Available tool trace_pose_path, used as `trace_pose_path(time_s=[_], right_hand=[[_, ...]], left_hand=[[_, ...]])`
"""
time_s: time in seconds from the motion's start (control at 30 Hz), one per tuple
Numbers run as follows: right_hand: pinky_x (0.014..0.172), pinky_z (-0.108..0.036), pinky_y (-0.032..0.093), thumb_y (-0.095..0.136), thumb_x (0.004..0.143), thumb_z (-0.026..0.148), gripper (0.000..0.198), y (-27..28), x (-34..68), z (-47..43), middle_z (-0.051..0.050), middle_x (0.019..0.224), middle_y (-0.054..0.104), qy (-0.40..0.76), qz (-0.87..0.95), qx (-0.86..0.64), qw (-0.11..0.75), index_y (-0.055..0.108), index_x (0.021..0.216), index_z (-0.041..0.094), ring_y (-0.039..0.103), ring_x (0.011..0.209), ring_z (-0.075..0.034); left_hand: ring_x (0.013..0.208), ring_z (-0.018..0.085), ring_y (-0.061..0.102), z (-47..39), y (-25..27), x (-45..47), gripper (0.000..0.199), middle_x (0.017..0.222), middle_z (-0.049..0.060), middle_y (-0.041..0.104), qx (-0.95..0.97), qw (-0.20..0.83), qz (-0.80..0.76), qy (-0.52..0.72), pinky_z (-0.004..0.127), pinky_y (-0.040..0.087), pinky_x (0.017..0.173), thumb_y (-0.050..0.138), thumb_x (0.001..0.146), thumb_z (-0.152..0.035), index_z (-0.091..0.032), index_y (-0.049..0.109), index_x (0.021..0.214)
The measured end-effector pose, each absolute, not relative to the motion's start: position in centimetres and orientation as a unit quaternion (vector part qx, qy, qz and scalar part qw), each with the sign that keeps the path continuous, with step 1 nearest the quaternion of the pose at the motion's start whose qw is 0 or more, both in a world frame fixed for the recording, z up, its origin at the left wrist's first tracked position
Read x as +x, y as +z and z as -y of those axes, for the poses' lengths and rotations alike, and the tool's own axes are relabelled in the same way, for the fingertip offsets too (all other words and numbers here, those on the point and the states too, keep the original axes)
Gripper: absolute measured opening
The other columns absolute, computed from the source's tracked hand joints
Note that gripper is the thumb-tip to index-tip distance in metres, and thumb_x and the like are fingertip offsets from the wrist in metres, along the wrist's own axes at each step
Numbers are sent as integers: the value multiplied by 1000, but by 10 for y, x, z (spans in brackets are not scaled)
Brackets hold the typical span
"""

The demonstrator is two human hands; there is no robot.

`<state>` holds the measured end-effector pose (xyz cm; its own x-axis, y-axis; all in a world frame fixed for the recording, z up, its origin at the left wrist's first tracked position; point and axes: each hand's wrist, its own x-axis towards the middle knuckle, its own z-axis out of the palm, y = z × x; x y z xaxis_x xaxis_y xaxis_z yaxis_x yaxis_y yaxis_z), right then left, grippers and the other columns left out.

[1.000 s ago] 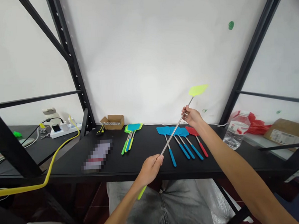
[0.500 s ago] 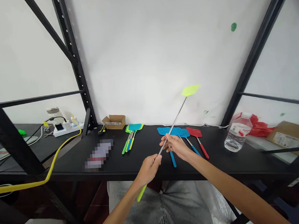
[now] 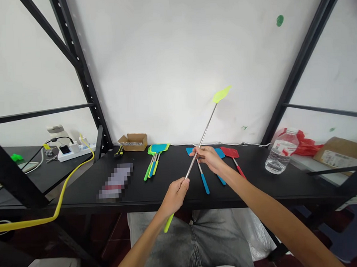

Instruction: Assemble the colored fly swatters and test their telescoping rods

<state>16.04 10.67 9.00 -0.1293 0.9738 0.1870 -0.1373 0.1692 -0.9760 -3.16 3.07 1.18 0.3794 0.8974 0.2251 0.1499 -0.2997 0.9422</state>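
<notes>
A yellow-green fly swatter (image 3: 206, 129) with a long metal rod slants up and to the right above the table. My left hand (image 3: 175, 194) is closed around its handle, whose lower end sticks out below the fist. Higher up, my right hand (image 3: 208, 157) pinches the metal rod between thumb and fingers. Behind and below the right hand lie blue fly swatters (image 3: 205, 184), partly covered by it. Beside them rests a red fly swatter (image 3: 231, 152), its handle end hidden by my forearm. A stack of green, yellow and blue fly swatters (image 3: 158, 148) lies left of my hands.
On the black table (image 3: 174, 165) stand a small open cardboard box (image 3: 134, 142) and a large water bottle (image 3: 282, 151). A blurred item (image 3: 117, 182) lies at left. A yellow cable (image 3: 70, 177) crosses the left side, near a power strip (image 3: 76, 152). Black metal posts (image 3: 86, 80) frame the table.
The swatter's head has turned more edge-on, and its rod stands slightly steeper. My right hand's fingers have shifted on the rod. The whole view has tilted slightly.
</notes>
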Motion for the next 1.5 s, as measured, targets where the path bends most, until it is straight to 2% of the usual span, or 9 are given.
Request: trace_pose_path(time_s=[0.13, 0.27, 0.4, 0.6, 0.9, 1.03, 1.33, 1.5], right_hand=[[55, -24, 47, 64, 86, 38, 15, 126, 185, -120, -3, 84, 72, 495, 453, -370, 642, 65, 88, 22, 61, 65, -13], [57, -24, 48, 55, 91, 40, 19, 159, 216, -130, -2, 87, 70, 454, 432, -352, 695, 65, 89, 24, 61, 65, -12], [60, -26, 50, 58, 90, 41, 18, 165, 233, -137, -1, 87, 70, 444, 426, -357, 703, 63, 84, 24, 61, 66, -12], [56, -24, 46, 53, 94, 33, 22, 183, 255, -145, 3, 67, 62, 437, 345, -375, 742, 52, 75, 23, 57, 57, -10], [49, -21, 41, 40, 99, 27, 26, 231, 306, -151, 6, 58, 52, 419, 290, -374, 775, 49, 74, 22, 49, 46, -7], [49, -20, 40, 40, 99, 26, 26, 248, 316, -151, 6, 59, 53, 422, 292, -367, 776, 51, 76, 22, 50, 48, -7], [47, -21, 40, 43, 98, 39, 28, 237, 306, -154, 7, 58, 50, 413, 330, -342, 777, 48, 77, 23, 49, 46, -8], [46, -22, 39, 35, 101, 41, 33, 234, 297, -150, 7, 58, 48, 418, 336, -317, 783, 46, 76, 22, 49, 46, -9]], left_hand=[[44, 8, 31, -28, 12, -33, 44, 49, -7, 31, 713, 435, -379, 398, 20, 23, 44, 41, 93, -57, -20, 43, 68], [48, 9, 31, -25, 15, -32, 45, 51, -6, 30, 732, 416, -369, 393, 22, 22, 46, 42, 92, -56, -19, 44, 67], [54, 10, 31, -24, 18, -32, 45, 57, -5, 30, 744, 395, -365, 396, 22, 23, 49, 40, 93, -55, -19, 42, 65], [58, 10, 31, -23, 18, -33, 45, 61, -5, 30, 770, 375, -357, 374, 23, 24, 54, 38, 95, -53, -19, 38, 66], [59, 11, 30, -22, 15, -33, 44, 63, -5, 29, 791, 360, -342, 358, 25, 22, 57, 35, 97, -49, -19, 35, 66], [59, 11, 29, -22, 14, -32, 43, 63, -5, 30, 793, 357, -341, 358, 25, 22, 57, 35, 97, -49, -19, 34, 66], [59, 10, 31, -23, 12, -36, 44, 62, -5, 31, 793, 361, -336, 357, 24, 22, 56, 36, 97, -49, -18, 39, 67], [60, 10, 31, -24, 12, -36, 43, 63, -5, 32, 792, 365, -334, 358, 23, 22, 57, 36, 98, -48, -18, 40, 68]])
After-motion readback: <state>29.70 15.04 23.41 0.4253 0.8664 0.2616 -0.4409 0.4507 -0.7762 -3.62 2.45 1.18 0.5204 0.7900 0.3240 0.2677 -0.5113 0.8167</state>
